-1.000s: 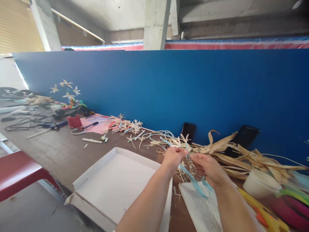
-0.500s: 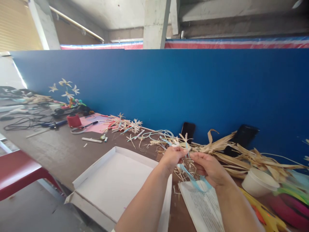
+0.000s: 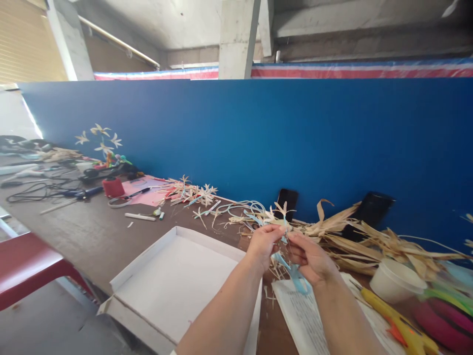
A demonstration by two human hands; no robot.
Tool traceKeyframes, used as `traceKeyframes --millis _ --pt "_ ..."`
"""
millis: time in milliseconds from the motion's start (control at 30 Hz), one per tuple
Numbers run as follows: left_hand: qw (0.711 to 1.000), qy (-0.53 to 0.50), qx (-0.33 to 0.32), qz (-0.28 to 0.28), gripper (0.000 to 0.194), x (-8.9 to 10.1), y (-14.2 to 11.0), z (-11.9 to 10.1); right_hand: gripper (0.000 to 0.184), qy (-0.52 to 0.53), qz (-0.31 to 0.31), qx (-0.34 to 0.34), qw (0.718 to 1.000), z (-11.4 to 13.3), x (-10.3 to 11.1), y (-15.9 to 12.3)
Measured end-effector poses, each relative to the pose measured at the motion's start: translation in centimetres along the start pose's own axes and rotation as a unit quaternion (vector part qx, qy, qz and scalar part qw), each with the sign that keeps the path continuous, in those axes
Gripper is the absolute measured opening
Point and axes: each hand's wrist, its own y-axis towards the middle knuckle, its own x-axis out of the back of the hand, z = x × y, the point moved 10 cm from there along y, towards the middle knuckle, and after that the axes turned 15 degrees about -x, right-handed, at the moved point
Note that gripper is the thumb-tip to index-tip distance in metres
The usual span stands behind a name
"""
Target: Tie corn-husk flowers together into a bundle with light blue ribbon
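My left hand (image 3: 265, 244) pinches the stem of a small husk flower (image 3: 284, 211) between thumb and index finger. Its pale, pointed petals stand up above my fingertips. Close on the right, my right hand (image 3: 312, 256) is closed at the same stem, with a light blue ribbon (image 3: 298, 282) in its fingers. The ribbon wraps the stem just below the petals, and its loose length dangles beneath my hands over a printed paper (image 3: 301, 310). My fingers hide part of the stem and where the ribbon is gripped.
A white box lid (image 3: 177, 281) lies on the left. Dried husks (image 3: 354, 227), two phones, one black phone (image 3: 287, 199) among them, and a white cup (image 3: 397, 280) are at the right. Nearer are a yellow glue gun (image 3: 399, 318) and finished flowers (image 3: 205, 193) further left.
My right hand has shifted slightly left and turned in against the stem. The hanging ribbon has drawn in closer below my hands, and more of the glue gun shows.
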Motion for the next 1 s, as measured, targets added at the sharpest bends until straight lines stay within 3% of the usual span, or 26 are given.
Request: traceKeyframes --millis 100,200,333,500,567,633,800,1000 --pt "1.0 0.011 0.021 -0.012 0.042 0.3 -0.1 0.8 0.027 -0.03 -0.052 0.051 0.997 1.2 0.4 -0.6" --pt "0.997 0.068 -0.004 -0.033 0.038 1.1 0.1 0.2 0.024 -0.126 -0.168 0.108 0.972 2.8 1.6 -1.9" --pt "0.983 0.175 -0.055 -0.029 0.031 1.4 0.3 -1.5 0.02 -0.343 -0.276 0.161 0.883 4.7 1.2 -3.4" --pt "0.966 0.237 -0.105 -0.019 0.029 1.2 0.3 -3.0 0.016 -0.505 -0.323 0.231 0.766 5.2 -1.5 -4.6" --pt "0.962 0.248 -0.11 -0.029 0.028 1.5 0.4 -3.3 0.015 -0.531 -0.33 0.25 0.74 5.2 -2.3 -4.9" --pt "0.958 0.261 -0.113 -0.029 0.027 1.7 0.5 -3.4 0.016 -0.527 -0.32 0.249 0.747 5.1 -2.5 -4.9" --pt "0.948 0.294 -0.125 -0.006 0.027 1.6 0.5 -3.9 0.02 -0.442 -0.235 0.188 0.845 4.9 -1.6 -4.0" --pt "0.947 0.296 -0.116 0.037 0.03 1.3 0.7 -3.5 0.029 -0.291 -0.144 0.123 0.938 3.9 -0.4 -3.2"
